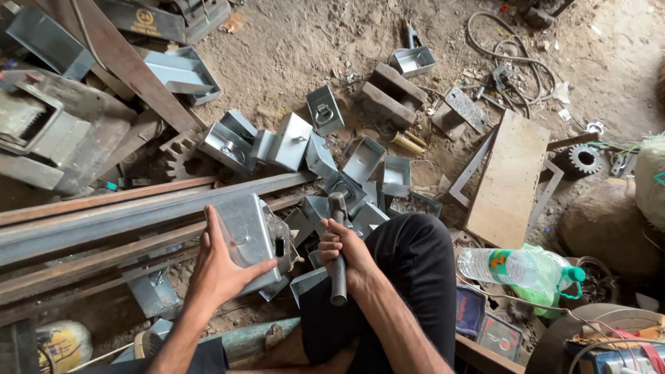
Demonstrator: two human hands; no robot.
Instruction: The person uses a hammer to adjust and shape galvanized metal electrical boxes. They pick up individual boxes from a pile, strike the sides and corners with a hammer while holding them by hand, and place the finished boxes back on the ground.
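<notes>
The left hand [220,266] presses flat against a shiny metal box [248,239], fingers spread up its near face and thumb hooked round the lower right edge, so the box sits inside that grip, tilted and propped on the long steel rails [104,221] that run across the dirt floor [291,48]. The right hand [343,253] is clenched round the handle of 1 hammer [337,242]; the handle points down past the fist and the dark head stands above it, just right of the box and apart from it. The fist rests over a knee in black trousers [409,270].

Beyond the hammer lies a loose heap of similar small metal boxes [325,156], roughly 10 that can be told apart, some open side up, 2 with a latch showing. 1 more sits alone farther off [413,61]. To the right lie 1 wooden board [509,176], 1 gear wheel [585,159] and 1 plastic water bottle [512,266].
</notes>
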